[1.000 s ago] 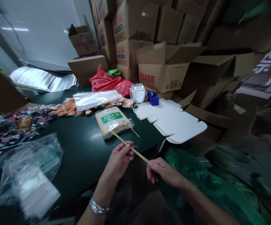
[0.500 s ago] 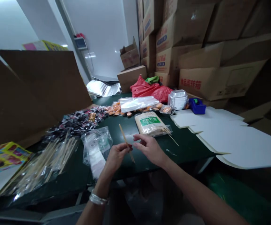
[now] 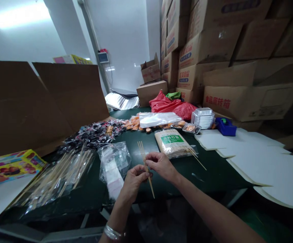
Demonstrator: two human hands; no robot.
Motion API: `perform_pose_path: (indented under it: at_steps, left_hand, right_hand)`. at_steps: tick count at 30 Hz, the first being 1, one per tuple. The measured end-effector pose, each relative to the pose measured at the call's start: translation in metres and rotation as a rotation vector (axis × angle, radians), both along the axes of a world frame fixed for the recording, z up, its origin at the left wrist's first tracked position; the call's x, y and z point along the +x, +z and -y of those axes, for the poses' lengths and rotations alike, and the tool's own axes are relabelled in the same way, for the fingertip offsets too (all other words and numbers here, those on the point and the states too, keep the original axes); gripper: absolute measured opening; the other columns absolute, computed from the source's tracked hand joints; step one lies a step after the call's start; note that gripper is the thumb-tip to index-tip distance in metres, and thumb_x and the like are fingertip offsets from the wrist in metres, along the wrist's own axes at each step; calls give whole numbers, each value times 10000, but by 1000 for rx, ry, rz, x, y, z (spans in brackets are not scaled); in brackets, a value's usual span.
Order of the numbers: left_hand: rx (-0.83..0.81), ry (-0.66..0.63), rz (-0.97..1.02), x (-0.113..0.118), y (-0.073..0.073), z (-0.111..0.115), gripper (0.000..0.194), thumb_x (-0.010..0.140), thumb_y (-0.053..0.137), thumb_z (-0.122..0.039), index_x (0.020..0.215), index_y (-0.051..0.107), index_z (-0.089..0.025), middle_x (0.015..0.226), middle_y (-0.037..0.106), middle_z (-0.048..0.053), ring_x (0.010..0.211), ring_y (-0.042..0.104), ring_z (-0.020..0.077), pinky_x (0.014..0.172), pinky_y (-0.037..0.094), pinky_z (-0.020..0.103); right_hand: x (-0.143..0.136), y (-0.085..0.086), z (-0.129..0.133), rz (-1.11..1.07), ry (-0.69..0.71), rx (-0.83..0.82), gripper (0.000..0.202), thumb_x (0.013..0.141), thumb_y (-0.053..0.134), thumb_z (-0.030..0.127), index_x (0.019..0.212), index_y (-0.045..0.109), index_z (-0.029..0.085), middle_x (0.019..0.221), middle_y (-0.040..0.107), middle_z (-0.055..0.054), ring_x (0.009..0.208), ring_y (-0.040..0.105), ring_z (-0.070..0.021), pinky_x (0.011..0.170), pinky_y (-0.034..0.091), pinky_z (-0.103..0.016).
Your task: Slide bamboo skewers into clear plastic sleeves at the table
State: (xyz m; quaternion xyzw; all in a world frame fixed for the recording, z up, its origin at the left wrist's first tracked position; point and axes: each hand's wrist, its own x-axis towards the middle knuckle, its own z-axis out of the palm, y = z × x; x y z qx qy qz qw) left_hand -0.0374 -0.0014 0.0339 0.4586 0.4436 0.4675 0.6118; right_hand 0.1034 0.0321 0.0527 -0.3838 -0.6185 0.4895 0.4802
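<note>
Several thin bamboo skewers (image 3: 141,148) stand slightly fanned at their upper ends, tilted over the dark green table. My left hand (image 3: 135,179) is closed round them at the lower part. Just above it, the fingers of my right hand (image 3: 161,164) pinch the same skewers. Behind my right hand lies a plastic pack of skewers (image 3: 171,143) with a green label, some skewers poking out at its right end. A clear plastic bag (image 3: 114,158) with whitish paper-like pieces is to the left of my left hand.
Wrapped skewers (image 3: 57,172) and dark wrapped packets (image 3: 93,135) lie left. Orange packets (image 3: 133,123), a red bag (image 3: 164,103), clear containers (image 3: 202,118) and a blue holder (image 3: 226,126) sit farther back. White sheets (image 3: 265,155) cover the right; cartons (image 3: 227,101) stand behind.
My right hand has closed on the skewers, having been apart from them. The skewers now show as a fanned group. The view has shifted, so the scene sits further right and lower.
</note>
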Motion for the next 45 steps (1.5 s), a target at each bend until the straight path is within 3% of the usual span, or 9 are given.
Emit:
perform_pose_path:
  at_steps: [9, 12, 15, 17, 20, 26, 34, 40, 45]
  left_hand:
    - [-29, 96, -9, 16, -9, 66, 156, 641, 696, -257, 719, 635, -137, 671, 636, 10, 624, 554, 131, 603, 438, 238]
    - [-61, 202, -202, -13, -22, 105, 155, 721, 628, -284, 787, 657, -146, 765, 666, 41, 725, 593, 167, 680, 460, 265]
    - [-32, 511, -512, -58, -29, 125, 173, 775, 571, -313, 829, 643, -165, 775, 658, 46, 724, 587, 183, 691, 459, 294]
    - [155, 631, -810, -83, -26, 119, 180, 819, 529, -298, 881, 650, -180, 840, 655, 56, 793, 580, 201, 751, 455, 323]
    - [462, 517, -1230, -102, -19, 88, 220, 858, 475, -213, 946, 673, -179, 965, 646, 89, 934, 533, 235, 862, 427, 363]
    - [421, 211, -1666, -113, -19, 32, 219, 877, 481, -205, 927, 693, -182, 914, 625, 99, 884, 503, 244, 786, 431, 348]
    - [550, 237, -1561, -124, -15, 49, 203, 883, 489, -199, 862, 689, -171, 875, 610, 74, 853, 502, 206, 756, 436, 312]
    - [518, 57, -1479, -123, 4, 86, 215, 869, 492, -229, 876, 707, -217, 964, 614, 86, 919, 511, 227, 800, 449, 363]
    - [75, 469, -933, -124, -5, 110, 250, 796, 571, -395, 910, 633, -182, 837, 655, 55, 741, 610, 180, 638, 491, 286]
  right_hand:
    - [1, 5, 41, 233, 90, 25, 280, 828, 517, 348, 643, 581, 148, 563, 500, 33, 536, 441, -95, 505, 327, -205]
    - [6, 4, 47, 202, 141, -18, 314, 852, 504, 400, 709, 618, 145, 594, 552, 19, 520, 447, -94, 487, 327, -204]
    - [9, -1, 47, 250, 178, -21, 308, 859, 506, 384, 704, 622, 145, 576, 539, 25, 506, 428, -90, 484, 316, -204]
    - [10, -5, 47, 323, 205, 13, 292, 871, 495, 344, 700, 625, 147, 570, 531, 30, 525, 442, -92, 509, 323, -204]
    - [8, -7, 48, 402, 242, 75, 293, 896, 463, 305, 712, 629, 150, 569, 522, 36, 543, 462, -89, 529, 318, -200]
    - [14, -10, 47, 447, 305, 92, 296, 918, 435, 299, 762, 636, 148, 566, 540, 36, 523, 465, -82, 509, 296, -194]
    - [12, -29, 42, 409, 384, -98, 305, 914, 421, 333, 720, 578, 159, 589, 539, 27, 493, 502, -83, 477, 341, -174]
    - [-2, -27, 39, 556, 410, 15, 343, 910, 429, 305, 628, 552, 155, 550, 497, 33, 502, 436, -82, 496, 300, -195]
    - [-15, -19, 35, 595, 434, 135, 265, 913, 429, 259, 801, 650, 164, 559, 515, 38, 511, 453, -94, 523, 306, -212]
